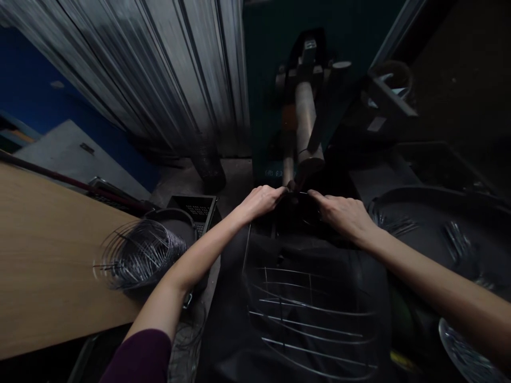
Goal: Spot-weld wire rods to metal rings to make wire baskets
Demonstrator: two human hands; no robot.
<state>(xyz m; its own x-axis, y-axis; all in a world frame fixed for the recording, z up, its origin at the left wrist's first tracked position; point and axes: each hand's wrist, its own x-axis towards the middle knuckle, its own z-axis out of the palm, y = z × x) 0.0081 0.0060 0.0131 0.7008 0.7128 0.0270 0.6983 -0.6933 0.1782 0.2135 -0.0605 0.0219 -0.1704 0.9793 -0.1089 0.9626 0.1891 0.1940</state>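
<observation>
Both arms reach forward to the lower tip of a machine with a thick metal cylinder [306, 122]. My left hand [264, 202] is closed at the left of the tip, its fingers pinching one end of a thin metal wire [301, 193]. From the right, my right hand [343, 213] pinches the wire's other end, fingers closed. The wire spans the gap between the hands, just below the machine's tip. Beneath the hands, a curved wire frame [311, 319] with several bars lies over dark cloth.
At left, a bundle of wire rings [143, 252] rests by a wooden board [59, 255] and a black crate [195, 207]. On the right, a large dark round tray [423, 205] holds wire pieces [457, 242]. Corrugated metal [179, 69] stands behind.
</observation>
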